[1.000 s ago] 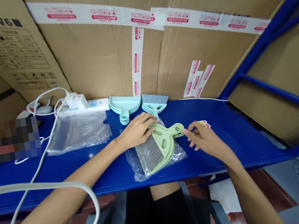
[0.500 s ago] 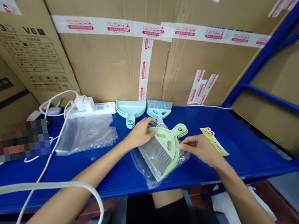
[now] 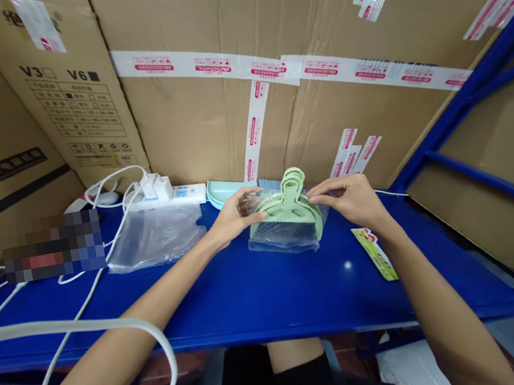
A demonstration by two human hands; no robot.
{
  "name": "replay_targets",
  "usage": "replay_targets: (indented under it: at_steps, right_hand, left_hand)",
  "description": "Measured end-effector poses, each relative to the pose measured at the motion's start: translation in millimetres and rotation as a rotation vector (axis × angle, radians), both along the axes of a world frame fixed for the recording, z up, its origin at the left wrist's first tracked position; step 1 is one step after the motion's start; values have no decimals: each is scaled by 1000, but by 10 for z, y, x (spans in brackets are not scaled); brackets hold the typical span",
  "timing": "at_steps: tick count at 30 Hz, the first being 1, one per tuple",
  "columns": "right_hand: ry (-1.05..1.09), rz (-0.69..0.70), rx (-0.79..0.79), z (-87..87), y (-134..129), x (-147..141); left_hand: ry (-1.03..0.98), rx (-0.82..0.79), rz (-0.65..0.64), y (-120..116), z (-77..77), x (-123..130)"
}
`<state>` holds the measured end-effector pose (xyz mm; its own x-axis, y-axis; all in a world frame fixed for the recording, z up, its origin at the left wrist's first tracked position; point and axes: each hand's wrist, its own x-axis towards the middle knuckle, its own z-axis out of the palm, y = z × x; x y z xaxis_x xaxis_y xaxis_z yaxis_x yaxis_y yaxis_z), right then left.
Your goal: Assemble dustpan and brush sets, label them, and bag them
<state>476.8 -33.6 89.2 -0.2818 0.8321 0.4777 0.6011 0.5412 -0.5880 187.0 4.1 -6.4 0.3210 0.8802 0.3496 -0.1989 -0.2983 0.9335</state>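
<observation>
A light green brush and dustpan set (image 3: pixel 292 206) stands tilted above the blue tabletop, handles up, with a clear plastic bag (image 3: pixel 276 242) around its lower part. On the left, my left hand (image 3: pixel 236 216) pinches the bag's side, thumb in front, near the dustpan's edge. My right hand (image 3: pixel 350 199) pinches the opposite side between thumb and fingers. Just behind, a stack of pale blue dustpans (image 3: pixel 220 192) is partly covered by my left hand, and the blue brushes (image 3: pixel 270 185) are mostly hidden by the green set. A yellow-green printed card (image 3: pixel 376 254) lies below my right hand.
Flat clear plastic bags (image 3: pixel 155 234) lie on the blue table (image 3: pixel 236 302) at left. Behind them sits a white power strip (image 3: pixel 188 195) with plugs. A white cable (image 3: pixel 167 361) loops across the left foreground. Cardboard (image 3: pixel 195 124) walls the back; a blue metal frame (image 3: pixel 479 73) rises at right.
The green set has turned from lying slanted to handles up, and has been lifted and moved toward the back. Both hands moved with it, now on opposite sides of the bag.
</observation>
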Motion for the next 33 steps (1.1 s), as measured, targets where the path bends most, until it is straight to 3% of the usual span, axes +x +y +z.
replay_targets:
  at_steps: [10,20,33]
  right_hand:
    - [96,11,178,54,-41,-94]
    - [227,-72,350,126,-1,-108]
    - [286,-188,486,283,141,122]
  left_hand:
    - [24,-28,-115,-59,-86,96]
    - [5,-136,-204,-125,-140,178]
    - [83,-169,-208,-89,-316,254]
